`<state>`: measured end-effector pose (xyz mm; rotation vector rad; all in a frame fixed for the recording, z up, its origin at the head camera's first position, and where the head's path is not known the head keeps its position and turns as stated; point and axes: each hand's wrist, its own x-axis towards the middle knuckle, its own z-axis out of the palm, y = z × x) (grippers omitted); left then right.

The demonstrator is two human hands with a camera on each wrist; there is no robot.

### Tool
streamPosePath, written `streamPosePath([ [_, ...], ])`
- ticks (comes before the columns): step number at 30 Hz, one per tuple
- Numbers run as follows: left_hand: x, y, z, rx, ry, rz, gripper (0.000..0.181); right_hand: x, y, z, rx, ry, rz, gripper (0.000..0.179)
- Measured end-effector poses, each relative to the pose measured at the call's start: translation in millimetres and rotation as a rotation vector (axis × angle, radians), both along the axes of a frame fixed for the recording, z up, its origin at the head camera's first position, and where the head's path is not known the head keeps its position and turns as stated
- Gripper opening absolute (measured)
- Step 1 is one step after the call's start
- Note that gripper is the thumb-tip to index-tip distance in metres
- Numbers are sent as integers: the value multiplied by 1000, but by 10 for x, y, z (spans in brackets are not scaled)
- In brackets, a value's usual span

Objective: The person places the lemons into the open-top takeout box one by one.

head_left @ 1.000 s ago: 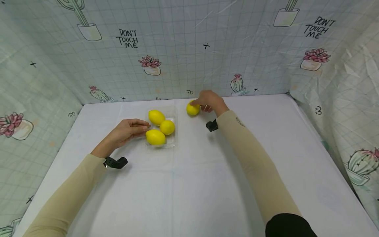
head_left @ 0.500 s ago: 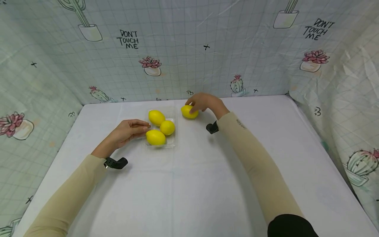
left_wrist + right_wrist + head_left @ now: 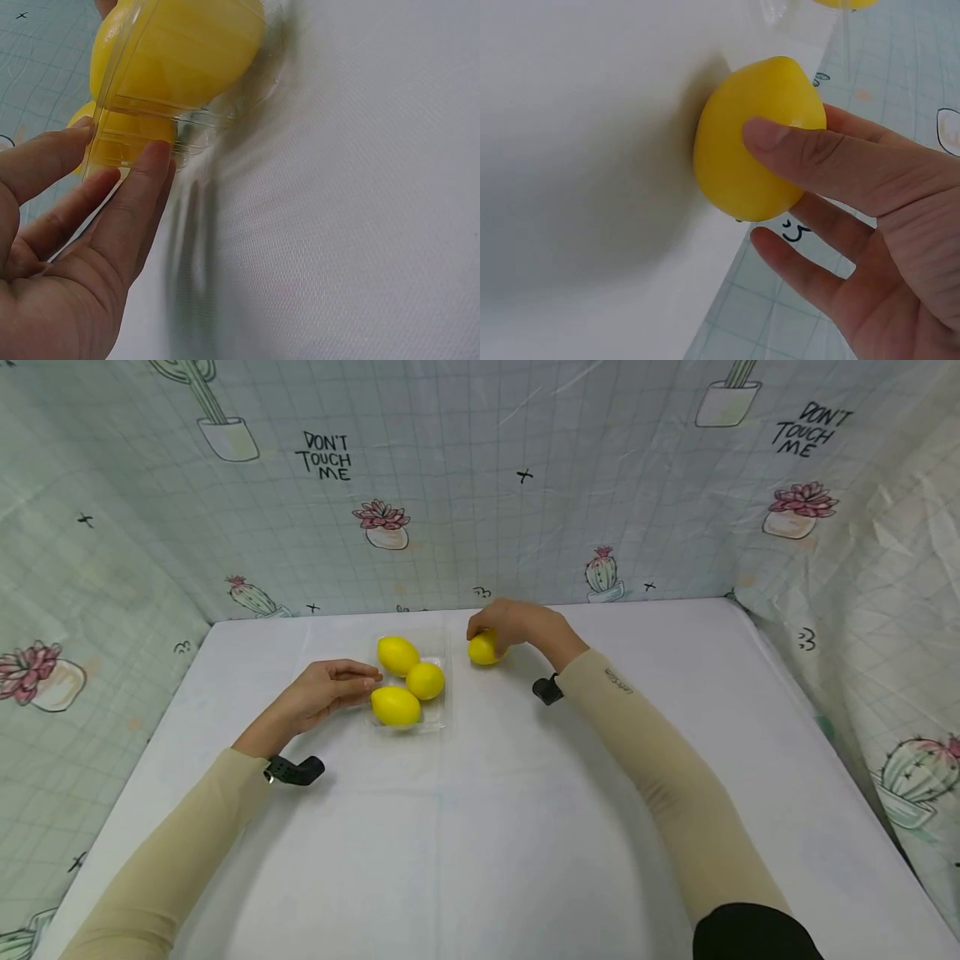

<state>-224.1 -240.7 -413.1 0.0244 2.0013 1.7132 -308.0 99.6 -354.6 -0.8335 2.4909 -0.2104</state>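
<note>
In the head view, a clear plastic container (image 3: 433,723) holds three yellow lemons, one of them a front lemon (image 3: 395,706). My left hand (image 3: 321,696) is at its left side; the left wrist view shows the thumb (image 3: 71,139) at the rim and the fingers against the outer wall, pinching the container's edge. To the right of the container, my right hand (image 3: 513,625) grips a fourth lemon (image 3: 742,161) between thumb and fingers. Its pointed end faces up in the right wrist view, and two of the lower fingers show beneath it.
A white-covered table (image 3: 480,827) lies under both hands. Behind it rises a curtain (image 3: 465,510) printed with cacti and lettering, with more of the curtain on both sides. Black straps with small devices (image 3: 296,771) sit at both wrists.
The right hand has turned the lemon about and shifted it slightly, with its fingers changing place around it. The left hand and the container stay where they were.
</note>
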Motion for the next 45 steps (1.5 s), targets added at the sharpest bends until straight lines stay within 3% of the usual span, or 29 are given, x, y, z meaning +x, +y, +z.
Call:
streamPosePath([
  [11,-1,-34,24,10,8,-9,53,123,25,-23,21,39,-37,49],
  [16,9,-54,54,9,34,-20,54,173,31,-68,-23,73,-1,54],
  [22,-17,-10,1,-1,47,-22,52,208,189,-146,-75,136,-24,53],
  [29,18,86,-120,-5,10,-21,50,452,509,-262,-161,124,-88,55],
  [34,6,35,-113,-16,39,7,50,576,596,-274,-191,139,-101,57],
  [45,29,-33,-58,-6,39,-5,51,572,535,-301,-212,146,-77,61],
])
